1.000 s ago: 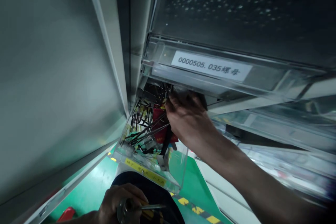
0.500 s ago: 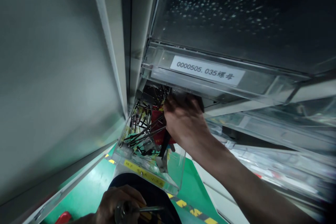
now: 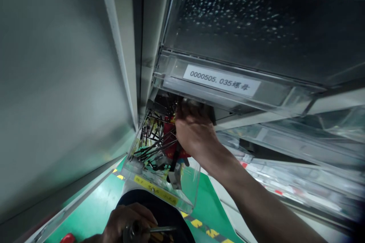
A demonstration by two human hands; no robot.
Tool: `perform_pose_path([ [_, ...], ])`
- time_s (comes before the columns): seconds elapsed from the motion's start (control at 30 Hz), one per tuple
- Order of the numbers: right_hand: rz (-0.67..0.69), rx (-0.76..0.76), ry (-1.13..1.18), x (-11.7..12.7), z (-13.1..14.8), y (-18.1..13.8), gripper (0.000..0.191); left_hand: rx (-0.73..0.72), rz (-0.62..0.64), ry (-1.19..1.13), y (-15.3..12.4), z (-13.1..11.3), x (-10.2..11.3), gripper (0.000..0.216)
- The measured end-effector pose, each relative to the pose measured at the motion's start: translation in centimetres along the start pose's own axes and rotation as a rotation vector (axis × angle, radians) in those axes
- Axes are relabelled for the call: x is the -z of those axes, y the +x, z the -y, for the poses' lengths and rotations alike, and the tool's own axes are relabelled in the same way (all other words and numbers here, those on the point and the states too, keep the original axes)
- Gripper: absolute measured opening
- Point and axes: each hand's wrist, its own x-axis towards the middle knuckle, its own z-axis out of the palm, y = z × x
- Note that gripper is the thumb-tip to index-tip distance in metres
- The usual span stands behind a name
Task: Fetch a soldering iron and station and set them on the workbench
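Note:
My right hand (image 3: 196, 125) reaches into the back of a pulled-out clear plastic drawer (image 3: 189, 182), under the drawer above. Its fingertips are hidden among the contents, so whether they grip anything does not show. Beside it in the drawer lie thin dark metal bits and rods (image 3: 151, 127), a red item (image 3: 169, 142) and a dark strip-like piece with a pale end (image 3: 175, 176). Low in the picture, my left hand (image 3: 128, 216) is closed around a tool (image 3: 135, 231) with a dark round end; a thin metal shaft shows beside it.
Above my right hand juts a clear drawer (image 3: 171, 79) with a white label (image 3: 221, 79), holding many small shiny parts. A grey panel (image 3: 62, 64) stands close on the left. More clear drawers (image 3: 299, 140) line the right. Below are green floor (image 3: 94, 193) and yellow-black tape (image 3: 196, 223).
My right hand has moved slightly left and deeper into the drawer. The left hand keeps its hold on the tool, nearly in place. The view has shifted a little.

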Motion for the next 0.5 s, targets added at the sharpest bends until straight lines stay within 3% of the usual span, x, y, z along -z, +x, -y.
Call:
perform_pose_path([
  [0.3,-0.051,0.105,-0.003,-1.0,-0.2,-1.8,0.045,0.085,0.011,-0.082,-0.4,0.1,0.4,0.032],
  [0.5,-0.104,0.093,0.072,0.9,0.8,-0.3,0.031,0.04,0.037,-0.01,0.3,-0.3,0.2,0.021],
])
